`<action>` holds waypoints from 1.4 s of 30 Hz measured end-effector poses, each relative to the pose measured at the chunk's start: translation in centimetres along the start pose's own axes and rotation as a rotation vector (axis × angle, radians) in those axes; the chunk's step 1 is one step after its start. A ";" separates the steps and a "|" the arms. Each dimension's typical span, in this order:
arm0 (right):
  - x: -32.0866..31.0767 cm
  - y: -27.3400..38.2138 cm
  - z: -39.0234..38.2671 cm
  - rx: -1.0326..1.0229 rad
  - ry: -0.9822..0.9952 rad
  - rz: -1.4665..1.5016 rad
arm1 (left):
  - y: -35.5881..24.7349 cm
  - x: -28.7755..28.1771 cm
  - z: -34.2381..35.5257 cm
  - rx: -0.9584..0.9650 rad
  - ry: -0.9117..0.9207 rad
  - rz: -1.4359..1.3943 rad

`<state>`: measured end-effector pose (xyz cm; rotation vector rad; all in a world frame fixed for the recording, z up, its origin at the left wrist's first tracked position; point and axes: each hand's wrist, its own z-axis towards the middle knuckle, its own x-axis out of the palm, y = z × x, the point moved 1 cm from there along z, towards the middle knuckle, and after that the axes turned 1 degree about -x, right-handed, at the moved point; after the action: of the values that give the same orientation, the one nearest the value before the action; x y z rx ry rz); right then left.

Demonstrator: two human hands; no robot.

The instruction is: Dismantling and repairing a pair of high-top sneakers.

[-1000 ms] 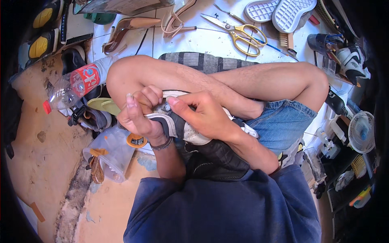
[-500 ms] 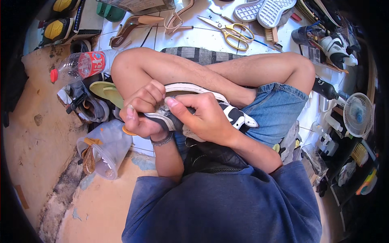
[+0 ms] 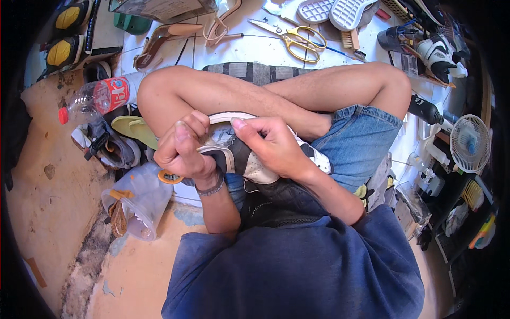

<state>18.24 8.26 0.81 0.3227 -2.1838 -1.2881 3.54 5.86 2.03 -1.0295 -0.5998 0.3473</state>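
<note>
A white and black shoe (image 3: 260, 171) lies tilted across my lap, its pale rim curving along the far side and part of its inside showing. My right hand (image 3: 273, 146) grips the shoe from the near right, with the thumb pressed by the rim. Close against the shoe's left end, my left hand (image 3: 183, 144) is curled closed with its thumb raised. Whatever sits inside those left fingers is hidden. Just below the left wrist shows an orange ring-shaped handle (image 3: 169, 176).
Gold-handled scissors (image 3: 303, 42), white soles (image 3: 348, 13) and a wooden brush (image 3: 349, 40) lie beyond my legs. A plastic bottle (image 3: 101, 98) and a tipped clear tub (image 3: 141, 199) are at left. A small fan (image 3: 469, 143) stands right.
My left hand has drawn slightly left and down, a little apart from the right. The shoe has turned, showing more of its inside and white side. The whole view has shifted slightly.
</note>
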 end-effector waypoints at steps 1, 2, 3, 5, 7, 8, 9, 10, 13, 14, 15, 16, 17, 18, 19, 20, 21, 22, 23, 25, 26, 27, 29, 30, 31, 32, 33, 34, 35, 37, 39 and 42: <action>0.2 0.2 -0.1 0.010 0.019 -0.014 | -0.2 0.0 0.0 -0.001 0.000 0.001; 0.2 0.5 -0.1 0.015 0.037 -0.032 | -0.3 0.1 0.3 -0.047 0.030 0.041; 0.4 0.6 -0.1 0.009 0.037 -0.034 | -0.5 0.3 0.5 -0.092 0.059 0.081; 1.1 1.0 -0.1 -0.082 0.000 -0.082 | -1.0 0.2 1.1 -0.117 0.153 0.065; 1.4 2.2 -0.1 -0.135 0.035 -0.147 | -1.9 -0.1 1.6 -0.136 0.246 0.056; 1.5 2.7 -0.1 -0.181 0.058 -0.212 | -2.5 0.0 1.9 -0.126 0.344 0.139; 1.6 3.0 -0.1 -0.190 0.061 -0.216 | -3.1 0.3 2.2 -0.116 0.441 0.223; 1.8 3.2 -0.2 -0.279 0.023 -0.233 | -3.8 0.8 2.6 0.022 0.543 0.384; 2.0 3.9 -0.5 -0.270 0.050 -0.249 | -5.6 1.3 1.9 0.045 0.537 0.562; 2.1 4.1 -0.6 -0.319 0.081 -0.346 | -5.6 1.3 1.4 -0.042 0.411 0.548; 2.2 4.3 -0.7 -0.366 0.111 -0.444 | -5.7 1.2 1.2 -0.035 0.407 0.552; 2.2 3.9 -0.6 -0.406 0.077 -0.490 | -5.6 1.0 1.2 -0.087 0.330 0.545; 2.1 3.9 -0.6 -0.409 0.083 -0.490 | -5.3 0.7 1.1 -0.143 0.251 0.537; 1.9 4.1 -0.4 -0.456 0.139 -0.566 | -4.9 0.1 1.3 -0.052 0.317 0.550; 1.7 4.4 -0.3 -0.503 0.197 -0.644 | -4.7 -0.4 1.8 -0.049 0.312 0.551; 1.5 5.1 -0.2 -0.543 0.283 -0.675 | -4.8 -0.9 2.1 -0.015 0.394 0.536; 1.2 5.9 0.0 -0.544 0.291 -0.676 | -4.6 -1.1 2.4 0.021 0.477 0.516; 0.9 6.7 0.2 -0.649 0.361 -0.777 | -4.3 -0.9 2.8 0.038 0.518 0.426; 0.6 7.3 0.6 -0.759 0.432 -0.876 | -4.1 -0.7 3.3 0.043 0.511 0.431; -0.1 8.3 2.0 -0.788 0.489 -0.865 | -3.7 -0.1 4.3 0.080 0.640 0.300; -0.3 9.6 2.6 -0.685 0.574 -0.984 | -3.2 0.0 4.7 0.089 0.658 0.280; -0.5 10.3 3.3 -0.577 0.658 -1.100 | -2.8 -0.2 5.2 0.091 0.646 0.283; -0.9 9.8 5.4 -0.715 0.680 -1.071 | -1.7 -0.6 6.1 0.085 0.784 0.290; -1.0 9.4 6.4 -0.712 0.696 -1.050 | -1.0 -0.4 6.5 0.099 0.776 0.272; -1.0 8.8 7.4 -0.707 0.714 -1.025 | -0.1 -0.7 6.8 0.096 0.764 0.277; -1.3 7.7 8.4 -0.662 0.710 -0.990 | 1.2 -1.2 6.9 0.053 0.694 0.273; -1.4 6.8 9.2 -0.657 0.719 -0.990 | 2.8 -1.8 6.8 0.009 0.626 0.263; -1.7 5.9 10.0 -0.537 0.655 -0.967 | 5.0 -2.6 6.3 -0.110 0.476 0.209; -1.7 4.9 10.5 -0.415 0.597 -0.931 | 5.6 -2.4 6.3 -0.124 0.466 0.220; -1.9 3.4 10.6 -0.426 0.538 -0.780 | 6.9 -1.9 6.1 -0.259 0.189 0.238; -2.2 2.7 9.4 -0.447 0.316 -0.630 | 7.6 -1.4 6.1 -0.326 0.154 0.186; -2.6 2.3 8.8 -0.407 0.260 -0.669 | 8.5 -1.4 6.4 -0.231 0.224 0.426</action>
<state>15.33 16.99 -1.35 1.0451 -1.5866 -1.8722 -1.42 13.67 -3.41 -1.4008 -0.2162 0.5354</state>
